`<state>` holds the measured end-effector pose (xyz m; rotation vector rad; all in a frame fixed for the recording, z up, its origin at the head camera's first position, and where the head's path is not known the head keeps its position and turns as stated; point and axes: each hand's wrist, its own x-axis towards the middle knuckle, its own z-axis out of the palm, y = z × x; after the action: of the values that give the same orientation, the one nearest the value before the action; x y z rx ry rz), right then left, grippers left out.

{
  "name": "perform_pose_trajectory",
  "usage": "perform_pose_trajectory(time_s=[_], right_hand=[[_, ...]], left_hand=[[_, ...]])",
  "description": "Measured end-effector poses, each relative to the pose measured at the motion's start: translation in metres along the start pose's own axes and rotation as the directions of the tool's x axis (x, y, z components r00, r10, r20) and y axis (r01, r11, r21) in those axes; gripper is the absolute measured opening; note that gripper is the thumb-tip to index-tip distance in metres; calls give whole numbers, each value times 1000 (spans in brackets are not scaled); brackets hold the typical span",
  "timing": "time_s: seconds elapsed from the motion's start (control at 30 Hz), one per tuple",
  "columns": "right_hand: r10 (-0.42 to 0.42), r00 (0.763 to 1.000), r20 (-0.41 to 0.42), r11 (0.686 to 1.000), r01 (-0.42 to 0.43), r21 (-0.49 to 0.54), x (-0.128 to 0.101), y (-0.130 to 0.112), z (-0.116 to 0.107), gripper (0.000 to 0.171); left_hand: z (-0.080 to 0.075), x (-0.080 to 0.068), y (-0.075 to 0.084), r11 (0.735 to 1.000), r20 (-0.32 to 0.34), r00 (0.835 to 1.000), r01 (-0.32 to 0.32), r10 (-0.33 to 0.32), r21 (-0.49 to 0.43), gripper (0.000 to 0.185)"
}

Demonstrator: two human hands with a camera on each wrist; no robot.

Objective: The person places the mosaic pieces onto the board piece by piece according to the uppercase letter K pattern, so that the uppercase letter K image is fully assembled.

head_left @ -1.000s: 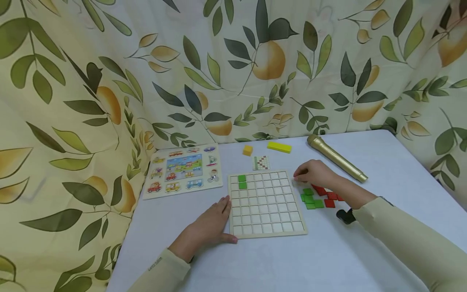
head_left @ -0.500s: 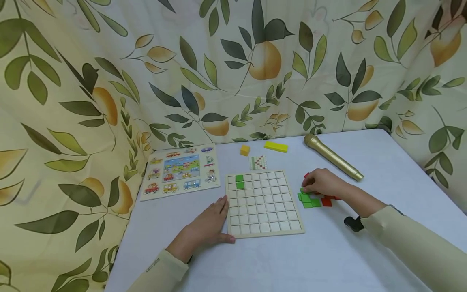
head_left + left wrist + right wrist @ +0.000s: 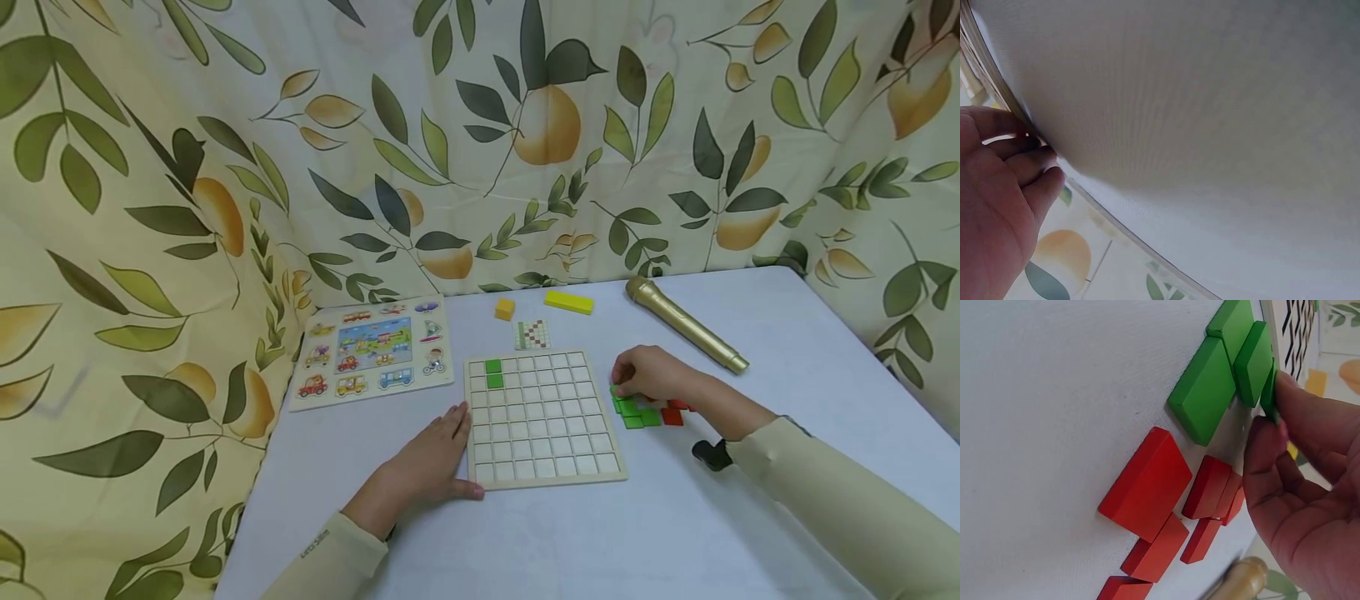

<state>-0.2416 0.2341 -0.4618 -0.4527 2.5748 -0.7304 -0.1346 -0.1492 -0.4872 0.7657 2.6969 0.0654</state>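
A wooden grid board (image 3: 555, 482) lies flat, two green tiles (image 3: 493, 373) set in its upper left cells. My left hand (image 3: 423, 462) rests along the board's left edge, fingers extended and thumb at the lower corner; the left wrist view has its fingertips touching the edge. Right of the board, my right hand (image 3: 652, 373) pinches a green tile (image 3: 1269, 394) between thumb and forefinger. Several loose green tiles (image 3: 1207, 394) lie just beside those fingertips. Red tiles (image 3: 1147, 484) are scattered close by, partly covered by the hand in the head view.
Behind the board lie a small pattern card (image 3: 533, 334), an orange cube (image 3: 505, 309) and a yellow bar (image 3: 569, 302). A vehicle picture puzzle (image 3: 375, 377) sits at the left. A gold microphone (image 3: 686, 323) lies beyond the right hand. A patterned curtain (image 3: 480, 208) borders the table.
My right hand has moved from beside the board's upper right corner down to the green tiles and now pinches one. The left hand has stayed at the board's edge.
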Motion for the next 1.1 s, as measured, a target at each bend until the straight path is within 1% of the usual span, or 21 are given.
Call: perform_pose_trajectory(time_s=[0.23,0.37,0.5,0.6,0.8,0.97,1.1], right_hand=[[-39,999,6,999,39,7,7,-4,-5,8],[-46,999,-24,997,47,57,15,-13,-11,10],[-59,997,-47,991,64,115,26,-26,-10,13],[-91,994,-68,987,99,123,35,-37,-6,11],[-186,979,-82,974,195,118,57,-61,9,9],[-216,974,-64,965,223,137,73,-80,23,8],[-241,969,-55,958,246,148,82,-95,35,9]], left_hand=[[-1,0,-1,1000,2,1000,-3,3,-2,119],[-3,-1,-1,1000,-2,1000,-3,3,-3,119],[-3,-1,-1,1000,8,1000,2,-2,-7,119],[-1,0,0,1000,19,1000,7,-7,-2,119],[0,0,0,1000,9,1000,8,-8,4,119],[-2,0,0,1000,20,1000,16,-16,-14,118],[-5,-1,0,1000,23,1000,10,-9,-14,118]])
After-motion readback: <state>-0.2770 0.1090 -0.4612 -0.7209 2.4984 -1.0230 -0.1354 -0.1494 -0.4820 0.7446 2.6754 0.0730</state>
